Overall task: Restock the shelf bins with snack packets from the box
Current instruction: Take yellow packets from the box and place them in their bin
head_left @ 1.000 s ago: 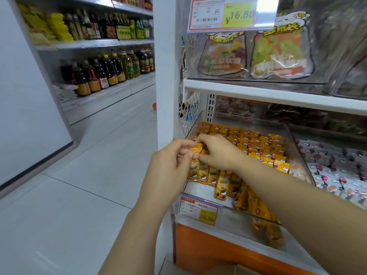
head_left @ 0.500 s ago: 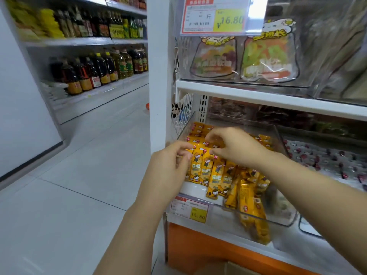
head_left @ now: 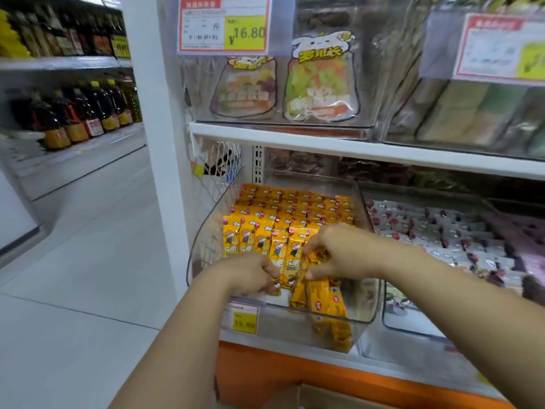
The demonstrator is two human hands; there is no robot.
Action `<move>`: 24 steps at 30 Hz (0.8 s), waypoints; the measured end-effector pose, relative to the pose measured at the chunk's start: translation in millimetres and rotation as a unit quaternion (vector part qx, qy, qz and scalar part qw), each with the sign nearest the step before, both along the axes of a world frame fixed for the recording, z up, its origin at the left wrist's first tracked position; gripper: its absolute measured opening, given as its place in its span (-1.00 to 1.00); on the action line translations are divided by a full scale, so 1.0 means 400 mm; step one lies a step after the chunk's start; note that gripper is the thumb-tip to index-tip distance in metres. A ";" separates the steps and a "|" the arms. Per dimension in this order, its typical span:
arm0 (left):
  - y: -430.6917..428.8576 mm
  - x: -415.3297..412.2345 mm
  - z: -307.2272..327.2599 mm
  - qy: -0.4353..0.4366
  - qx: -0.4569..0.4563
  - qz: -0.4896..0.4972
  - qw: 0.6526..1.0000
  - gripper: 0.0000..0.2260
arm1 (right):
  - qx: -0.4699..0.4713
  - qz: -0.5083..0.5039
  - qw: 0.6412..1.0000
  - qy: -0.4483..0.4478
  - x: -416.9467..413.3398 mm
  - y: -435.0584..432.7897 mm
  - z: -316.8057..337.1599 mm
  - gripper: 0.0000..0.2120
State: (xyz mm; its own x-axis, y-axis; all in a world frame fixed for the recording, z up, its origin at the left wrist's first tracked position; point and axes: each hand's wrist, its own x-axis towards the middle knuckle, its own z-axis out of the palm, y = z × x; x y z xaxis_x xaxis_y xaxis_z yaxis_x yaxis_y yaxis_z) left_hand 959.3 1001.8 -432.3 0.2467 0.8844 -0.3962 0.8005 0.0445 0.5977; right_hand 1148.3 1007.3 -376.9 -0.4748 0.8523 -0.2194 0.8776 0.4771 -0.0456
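Shop aisle, pale tiled floor (head_left: 88, 261), shelving unit on the right; dark bottles (head_left: 88, 113) on shelves across the aisle, far left.

Item 1: clear bin (head_left: 206, 231), lower shelf, leftmost position, under the white upper shelf (head_left: 354, 149). Price tag (head_left: 243, 320) clipped to its near wall.

Item 2: yellow packets (head_left: 259, 228), standing in tidy rows from the far wall of the clear bin towards the near side. Far and middle rows look full and level.

Item 3: fallen packets (head_left: 324, 302), same yellow kind, lying tumbled in the near right corner of the clear bin, not upright.

Item 4: left hand (head_left: 250, 274), fingers curled round the lower ends of the nearest upright row.

Item 5: right hand (head_left: 345, 252), thumb and fingers pinching packets just right of the left hand, above the fallen packets.

Item 6: neighbouring bin (head_left: 442, 231), to the right, holding pale packets.

Item 7: box (head_left: 324, 397), cardboard edge only, near bottom of view; contents hidden.

Progress, as judged: clear bin mostly filled; remaining work is the near row, namely straightening the front and standing up the fallen packets. Whether the box holds more stock cannot be told.
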 end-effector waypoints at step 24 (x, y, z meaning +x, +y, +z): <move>-0.018 0.062 0.002 -0.166 0.094 -0.041 0.981 -0.62 | 0.000 0.039 0.994 0.101 0.030 -0.053 0.026 -0.63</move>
